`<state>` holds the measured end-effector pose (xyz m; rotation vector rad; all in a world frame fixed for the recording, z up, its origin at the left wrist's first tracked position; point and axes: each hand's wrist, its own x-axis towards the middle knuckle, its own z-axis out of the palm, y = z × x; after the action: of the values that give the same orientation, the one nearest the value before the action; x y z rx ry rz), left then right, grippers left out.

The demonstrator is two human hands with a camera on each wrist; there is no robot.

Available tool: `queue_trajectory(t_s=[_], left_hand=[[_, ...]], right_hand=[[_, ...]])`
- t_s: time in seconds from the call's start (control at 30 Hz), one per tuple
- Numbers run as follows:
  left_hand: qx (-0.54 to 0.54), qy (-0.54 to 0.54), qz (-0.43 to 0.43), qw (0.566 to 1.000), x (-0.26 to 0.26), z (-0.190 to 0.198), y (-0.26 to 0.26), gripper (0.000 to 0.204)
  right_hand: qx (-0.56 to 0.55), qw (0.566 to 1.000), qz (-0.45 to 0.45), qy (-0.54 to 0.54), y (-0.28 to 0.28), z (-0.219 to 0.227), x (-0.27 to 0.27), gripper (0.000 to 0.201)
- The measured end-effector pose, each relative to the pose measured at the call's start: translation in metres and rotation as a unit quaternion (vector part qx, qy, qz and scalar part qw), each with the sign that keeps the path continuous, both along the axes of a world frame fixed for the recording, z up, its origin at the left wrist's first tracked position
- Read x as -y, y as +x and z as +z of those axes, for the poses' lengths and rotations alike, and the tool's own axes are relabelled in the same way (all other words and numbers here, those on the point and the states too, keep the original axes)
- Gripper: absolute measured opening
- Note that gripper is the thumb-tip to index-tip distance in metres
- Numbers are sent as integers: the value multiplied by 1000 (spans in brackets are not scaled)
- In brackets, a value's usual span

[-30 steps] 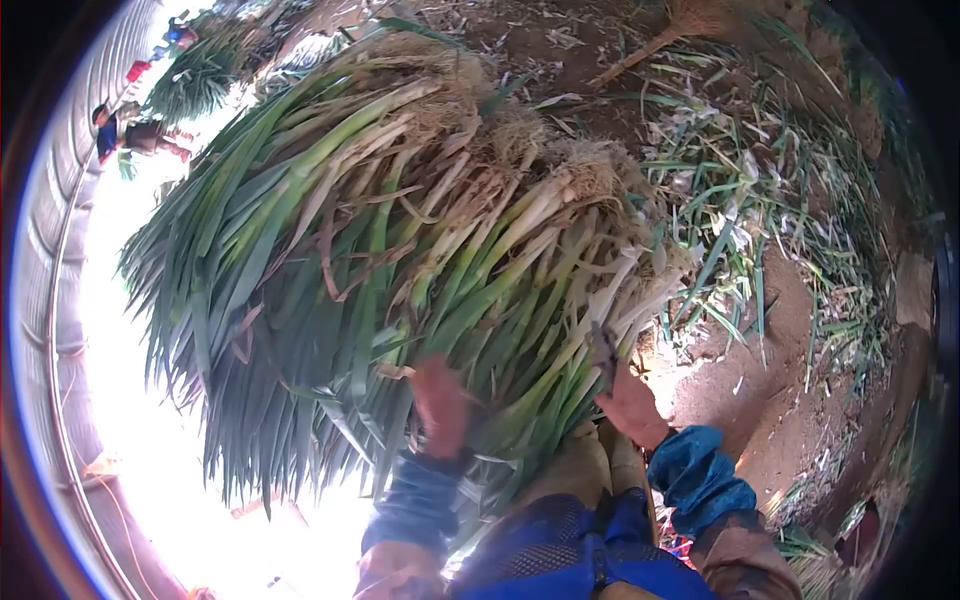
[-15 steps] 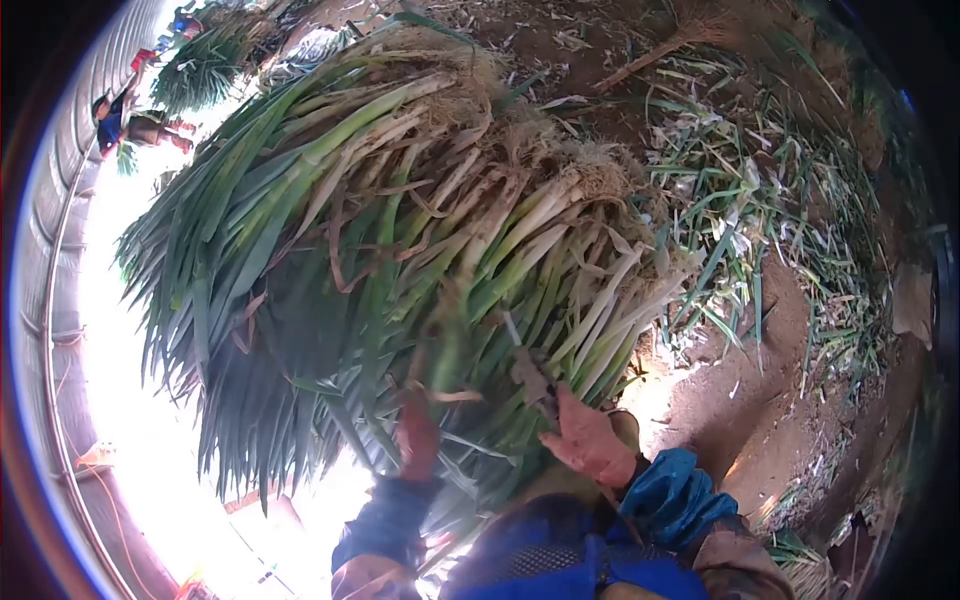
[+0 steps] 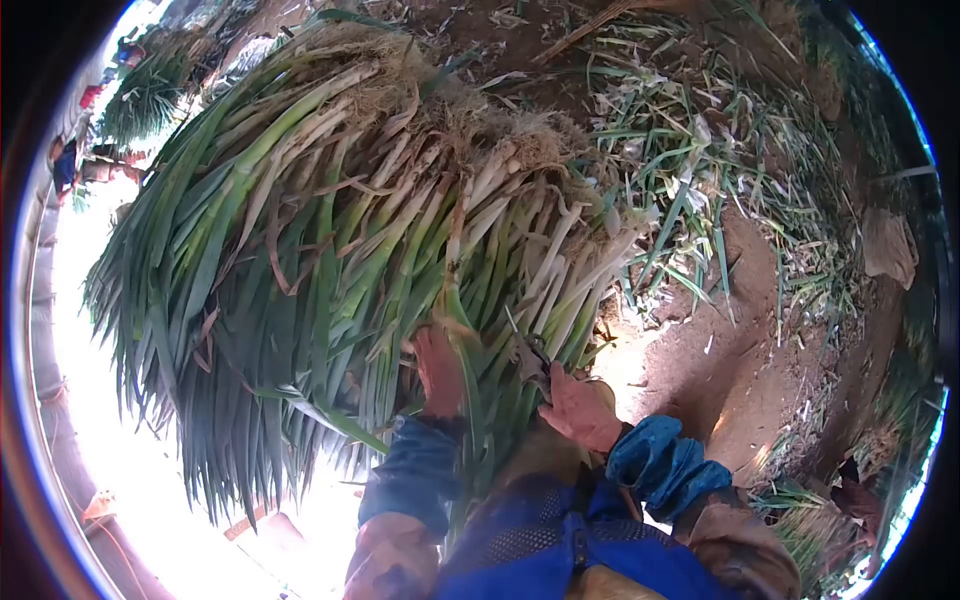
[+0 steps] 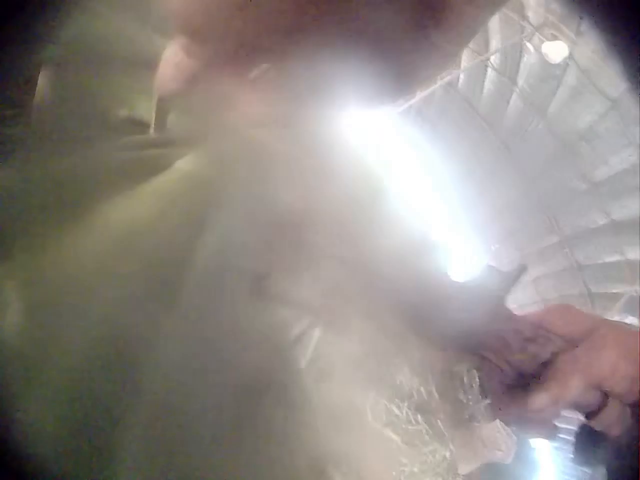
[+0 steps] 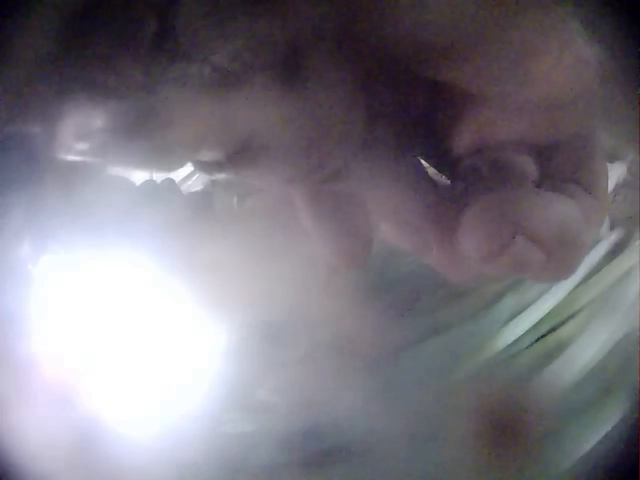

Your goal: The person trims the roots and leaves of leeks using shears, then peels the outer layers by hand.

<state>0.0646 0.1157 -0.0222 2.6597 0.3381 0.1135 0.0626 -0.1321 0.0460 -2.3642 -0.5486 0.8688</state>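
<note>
My left hand (image 3: 440, 372) grips a single green onion (image 3: 455, 235) by its middle. Its pale root end points away from me, and its leaves trail down past my sleeve. In my right hand (image 3: 582, 408), just to the right, is a dark-handled knife (image 3: 532, 362) with a thin bright blade. The blade points up and left, near the held onion. Under both hands spreads a big heap of green onions (image 3: 300, 200), roots to the upper right. The left wrist view catches pale roots (image 4: 420, 425) near the right hand (image 4: 590, 370); the right wrist view is hazy, showing curled fingers (image 5: 525, 225).
Cut leaves and peelings (image 3: 690, 165) litter the brown soil (image 3: 740, 300) on the right. A broom-like stick (image 3: 590, 25) lies at the top. More onions (image 3: 140, 100) and another person (image 3: 65, 165) are at the far left, beside a bright plastic wall.
My right hand with the knife has come left toward my left hand. The left hand moved in a blur and now holds an onion upright. The heap has shifted left in view.
</note>
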Motion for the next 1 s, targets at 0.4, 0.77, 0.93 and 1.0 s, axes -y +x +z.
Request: queue_trajectory(t_s=[0.4, 0.77, 0.93, 1.0], left_hand=[[-200, -154, 131, 959, 9, 16, 4, 37], [-284, -101, 117, 946, 17, 13, 28, 50], [-292, -133, 108, 941, 15, 23, 34, 54], [-291, -122, 108, 943, 16, 22, 35, 56]], right_hand=[[-38, 999, 9, 0, -13, 36, -24, 74], [-39, 998, -25, 46, -7, 54, -22, 63], [-75, 996, -16, 40, -16, 57, -21, 69], [-95, 995, -3, 18, -17, 61, -21, 71]])
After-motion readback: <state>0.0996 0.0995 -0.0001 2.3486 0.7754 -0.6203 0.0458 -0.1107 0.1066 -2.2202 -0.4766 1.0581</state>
